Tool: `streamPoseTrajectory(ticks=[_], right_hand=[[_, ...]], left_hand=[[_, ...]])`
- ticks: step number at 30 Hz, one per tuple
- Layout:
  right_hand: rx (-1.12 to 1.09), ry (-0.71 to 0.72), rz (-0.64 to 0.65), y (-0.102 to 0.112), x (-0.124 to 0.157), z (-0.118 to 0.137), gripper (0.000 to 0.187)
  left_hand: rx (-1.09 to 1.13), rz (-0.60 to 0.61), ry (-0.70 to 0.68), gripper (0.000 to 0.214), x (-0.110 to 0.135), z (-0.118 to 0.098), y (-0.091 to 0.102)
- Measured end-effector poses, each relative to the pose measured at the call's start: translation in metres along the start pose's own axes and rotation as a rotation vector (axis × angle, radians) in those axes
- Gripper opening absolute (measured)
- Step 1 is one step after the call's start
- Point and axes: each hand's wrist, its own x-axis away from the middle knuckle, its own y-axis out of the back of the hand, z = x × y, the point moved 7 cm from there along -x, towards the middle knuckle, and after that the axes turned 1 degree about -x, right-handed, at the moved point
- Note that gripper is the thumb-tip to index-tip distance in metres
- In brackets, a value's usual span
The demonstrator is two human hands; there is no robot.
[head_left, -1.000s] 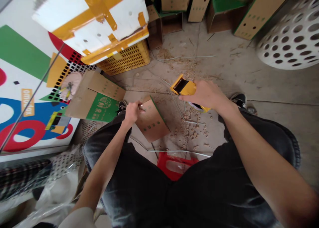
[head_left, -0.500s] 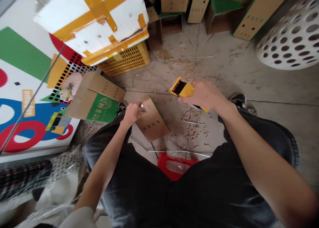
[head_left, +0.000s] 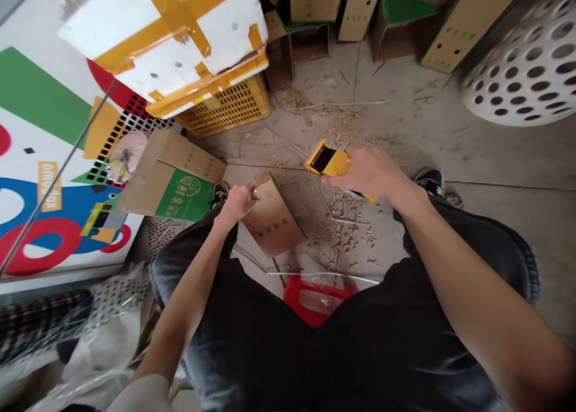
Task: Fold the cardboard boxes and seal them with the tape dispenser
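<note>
My right hand (head_left: 371,169) is wrapped round a yellow tape dispenser (head_left: 332,161) with a dark front, held above the floor to the right of the box. Part of the dispenser is covered by my palm and fingers. My left hand (head_left: 239,201) is closed at the upper left edge of a small brown cardboard box (head_left: 276,217) with green print, which stands tilted between my feet. A small shiny bit shows by the left fingertips; I cannot make out what it is.
A larger cardboard box (head_left: 184,187) stands left, near a yellow crate (head_left: 229,106) under a taped white foam box (head_left: 220,22). Cardboard boxes (head_left: 355,10) line the back; a white perforated basket (head_left: 524,82) is at right. Cardboard scraps (head_left: 353,238) and strips litter the floor.
My left hand has shifted very slightly at the box edge, and the shiny glint by its fingertips looks smaller. The right hand and the tape dispenser have hardly moved.
</note>
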Motion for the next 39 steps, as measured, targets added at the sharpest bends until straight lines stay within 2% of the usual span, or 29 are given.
streamPoseTrajectory(ticks=[11, 16, 26, 39], right_hand=[[0.002, -0.004, 0.018, -0.0019, -0.0006, -0.0016, 0.066], [0.007, 0.022, 0.024, -0.0028, -0.0006, -0.0013, 0.067], [0.002, 0.035, 0.019, -0.0033, -0.0016, 0.0, 0.065], [0.017, 0.052, 0.035, -0.0014, 0.0028, 0.0027, 0.059]], left_hand=[[-0.106, 0.043, 0.018, 0.025, -0.0013, -0.0008, -0.0017], [-0.02, 0.044, -0.051, 0.022, 0.0019, -0.0035, 0.001], [-0.09, 0.054, 0.017, 0.02, -0.0004, -0.0014, -0.0037], [-0.001, 0.027, -0.041, 0.029, 0.0019, -0.005, -0.0007]])
